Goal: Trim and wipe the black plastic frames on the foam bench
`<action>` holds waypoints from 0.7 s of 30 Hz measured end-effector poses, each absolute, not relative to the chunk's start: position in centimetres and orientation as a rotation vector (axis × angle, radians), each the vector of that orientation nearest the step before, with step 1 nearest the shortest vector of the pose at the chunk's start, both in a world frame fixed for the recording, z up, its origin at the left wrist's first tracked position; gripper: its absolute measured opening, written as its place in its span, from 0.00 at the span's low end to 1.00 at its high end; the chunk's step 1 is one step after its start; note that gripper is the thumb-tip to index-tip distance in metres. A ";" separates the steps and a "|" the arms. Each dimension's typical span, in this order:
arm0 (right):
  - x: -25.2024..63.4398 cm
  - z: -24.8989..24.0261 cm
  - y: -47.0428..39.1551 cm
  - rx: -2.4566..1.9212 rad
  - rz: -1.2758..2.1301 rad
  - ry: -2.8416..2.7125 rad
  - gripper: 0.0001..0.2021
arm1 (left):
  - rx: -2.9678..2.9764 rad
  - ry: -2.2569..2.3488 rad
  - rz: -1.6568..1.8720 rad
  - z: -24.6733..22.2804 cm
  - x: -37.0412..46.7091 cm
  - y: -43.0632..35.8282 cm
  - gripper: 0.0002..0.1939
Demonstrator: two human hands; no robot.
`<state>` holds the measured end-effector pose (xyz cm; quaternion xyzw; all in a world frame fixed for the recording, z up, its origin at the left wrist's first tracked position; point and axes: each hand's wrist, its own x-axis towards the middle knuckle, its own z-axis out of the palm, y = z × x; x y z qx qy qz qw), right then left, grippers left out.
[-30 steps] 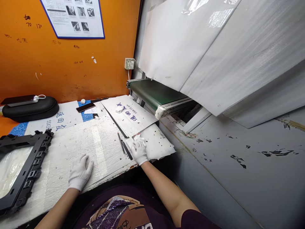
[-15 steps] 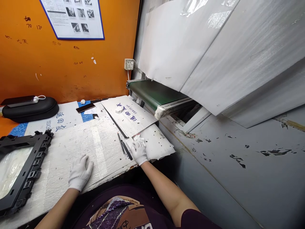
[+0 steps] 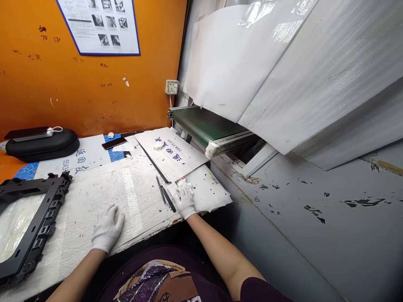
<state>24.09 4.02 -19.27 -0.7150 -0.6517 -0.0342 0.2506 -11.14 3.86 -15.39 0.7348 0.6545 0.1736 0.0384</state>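
Note:
My left hand (image 3: pixel 107 227), in a white glove, rests open and palm down on the foam-covered table (image 3: pixel 94 188), holding nothing. On the table's right part lies my gloved right hand (image 3: pixel 184 202), beside a crumpled white cloth (image 3: pixel 185 184). Its fingers touch the surface near the cloth, and whether anything is under them is hidden. Just left of that hand are a thick black pen-like tool (image 3: pixel 168 199) and thinner sticks (image 3: pixel 161 191). A black plastic frame (image 3: pixel 37 226) with clips along its edge lies at the far left, partly out of view.
Behind are a black case (image 3: pixel 42 147) with a power bank (image 3: pixel 30 133) on it, a dark phone (image 3: pixel 114 143) and a white board with blue writing (image 3: pixel 171 153). A green conveyor belt (image 3: pixel 208 123) runs at the back right, beneath large white sheets (image 3: pixel 245 63).
The view has shifted slightly, so the surroundings sit a little lower and to the right. Both hands stay in nearly the same places on the table.

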 end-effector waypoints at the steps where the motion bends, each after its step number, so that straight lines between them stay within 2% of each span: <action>1: 24.0 -19.3 4.1 -1.945 -0.093 -1.772 0.18 | 2.253 2.009 0.530 -15.4 -11.1 3.8 0.28; 5: 23.7 -19.0 4.2 -1.940 -0.079 -1.756 0.19 | 2.253 2.010 0.527 -15.4 -11.2 3.8 0.27; 10: 23.5 -18.3 4.0 -1.926 -0.010 -1.699 0.09 | 2.252 2.001 0.530 -15.5 -11.3 3.8 0.26; 21: 23.4 -17.9 4.0 -1.871 0.060 -1.629 0.09 | 2.237 2.021 0.472 -15.0 -10.9 3.7 0.28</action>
